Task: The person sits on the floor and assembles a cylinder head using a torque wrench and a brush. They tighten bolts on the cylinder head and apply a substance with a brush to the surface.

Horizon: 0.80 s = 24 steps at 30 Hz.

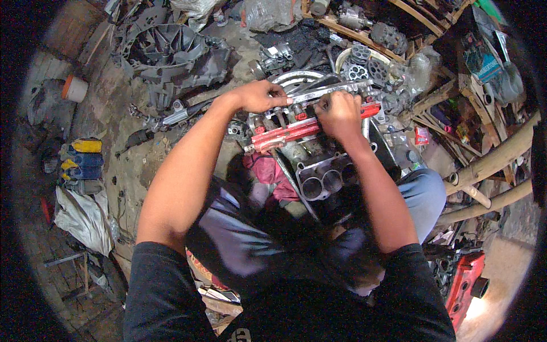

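Observation:
Ahead of me lies a long red bar (285, 134), slanting up to the right. A silver metal rail (336, 89) runs alongside it on the far side. Small red-bodied injector-like pieces (299, 112) sit between the two. My left hand (256, 97) is closed, thumb and fingers pinching the rail's left end. Over the right half of the bar, my right hand (341, 115) has its fingers curled together; whatever they grip is hidden. Closer to me is a metal engine block (327, 179) with round bores. Pink cloth (270, 174) lies left of it.
A large grey bell housing (171, 54) rests at the far left. Round metal plates with holes (359, 68) lie in a basin beyond my right hand. Bamboo poles (490, 165) border the right side; a red engine cover (464, 285) lies at lower right.

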### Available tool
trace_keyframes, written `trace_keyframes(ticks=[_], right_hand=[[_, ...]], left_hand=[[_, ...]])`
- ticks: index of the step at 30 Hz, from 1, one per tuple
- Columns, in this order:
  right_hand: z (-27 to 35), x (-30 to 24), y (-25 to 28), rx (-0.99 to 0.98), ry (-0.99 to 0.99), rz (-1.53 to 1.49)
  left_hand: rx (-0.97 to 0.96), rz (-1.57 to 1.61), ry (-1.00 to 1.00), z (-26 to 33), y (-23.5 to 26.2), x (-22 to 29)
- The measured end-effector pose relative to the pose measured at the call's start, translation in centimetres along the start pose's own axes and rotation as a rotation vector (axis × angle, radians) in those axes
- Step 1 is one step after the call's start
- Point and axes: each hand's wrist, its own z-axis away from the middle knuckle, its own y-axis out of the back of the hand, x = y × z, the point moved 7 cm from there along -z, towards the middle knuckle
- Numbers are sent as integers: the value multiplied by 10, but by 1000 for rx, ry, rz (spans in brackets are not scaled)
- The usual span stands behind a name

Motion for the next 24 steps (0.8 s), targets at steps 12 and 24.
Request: trace_keyframes(ticks=[12,24], right_hand=[[1,4,-3,36,4,51],[7,-5,2,101,92,85]], left_hand=[[18,32,-29,-6,-4,-7],[-39,-5,3,-2,-3,-3]])
